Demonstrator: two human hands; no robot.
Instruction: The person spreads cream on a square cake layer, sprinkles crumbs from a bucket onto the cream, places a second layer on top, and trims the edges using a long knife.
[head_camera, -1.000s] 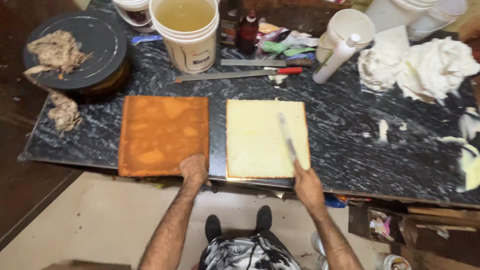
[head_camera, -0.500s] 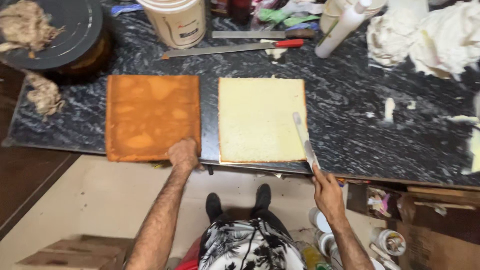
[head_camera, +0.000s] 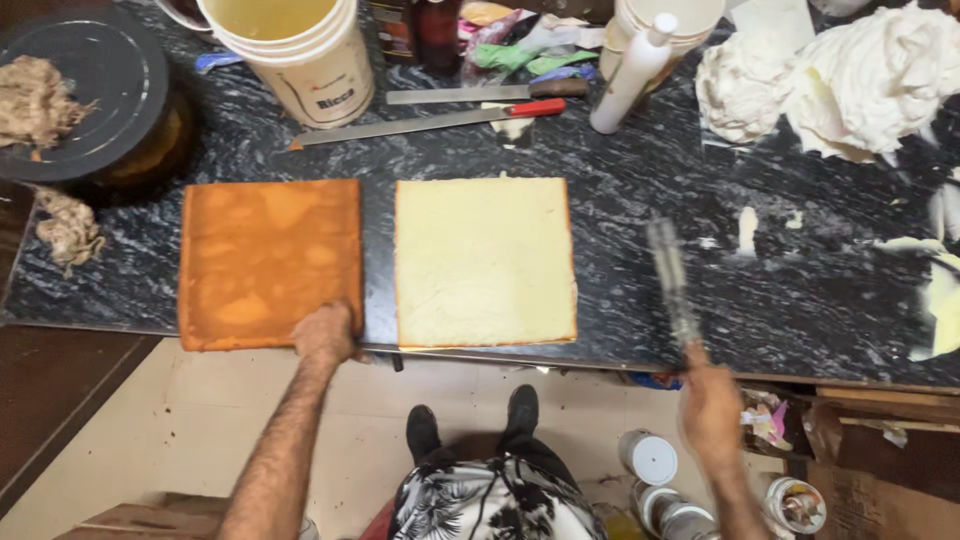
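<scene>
- Brown sponge slab (head_camera: 268, 262), square and golden-orange on top, lies flat at the near edge of the dark marbled counter (head_camera: 620, 200); we see our left hand (head_camera: 325, 333) resting on its near right corner, fingers curled over the edge.
- Just beside it, apart by a narrow strip of counter, lies a pale yellow sponge slab (head_camera: 484, 262), also flat, with nothing touching it.
- Our right hand (head_camera: 710, 410) is clenched around the handle of a long knife (head_camera: 670, 280), held off to the right of the pale slab; the blade is blurred, so we cannot tell whether it touches the counter.
- Cut off at the top edge: a white bucket (head_camera: 300, 60) with a yellowish liquid, its printed label facing us, and a dark round pan (head_camera: 95, 95) at far left holding brownish scraps.
- Behind the slabs lie two more knives, a red-handled one (head_camera: 430, 120) and a dark-handled one (head_camera: 480, 93); a white squeeze bottle (head_camera: 630, 75) leans near them.
- At upper right, crumpled white sheets (head_camera: 850, 80) are heaped, and pale smears dot the counter.
- Below the counter edge we see a beige tiled floor (head_camera: 150, 430), our dark shoes, and small round tins (head_camera: 650, 460) at lower right, partly hidden.
</scene>
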